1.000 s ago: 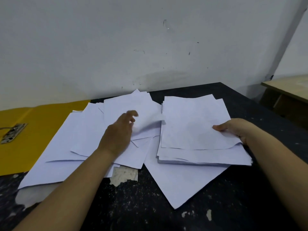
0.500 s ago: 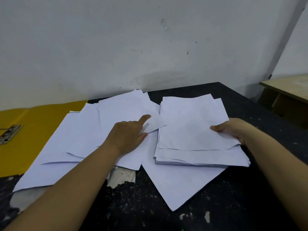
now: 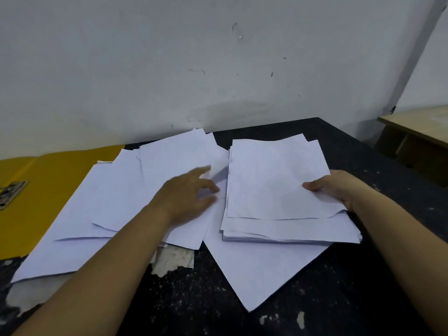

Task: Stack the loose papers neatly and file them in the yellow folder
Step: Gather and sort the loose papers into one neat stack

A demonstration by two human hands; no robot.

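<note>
Loose white sheets (image 3: 116, 190) lie fanned over the left half of the black table. My left hand (image 3: 191, 192) rests flat on them, fingers spread, its fingertips pushing the top sheet's right corner (image 3: 218, 168), which curls up and is blurred. A rough stack of white paper (image 3: 274, 187) sits to the right, on top of one skewed sheet (image 3: 257, 270). My right hand (image 3: 332, 187) grips the stack's right edge, thumb on top. The open yellow folder (image 3: 43, 190) lies at the far left, partly under the loose sheets, with a metal clip (image 3: 11, 194) showing.
The black table top (image 3: 242, 311) is scuffed with white chips. A white wall (image 3: 194, 69) runs close behind the papers. A wooden bench (image 3: 417, 127) stands beyond the table's right edge.
My left hand has slid right across the loose sheets, dragging the top sheet's corner toward the stack. The right hand and the stack have stayed in place.
</note>
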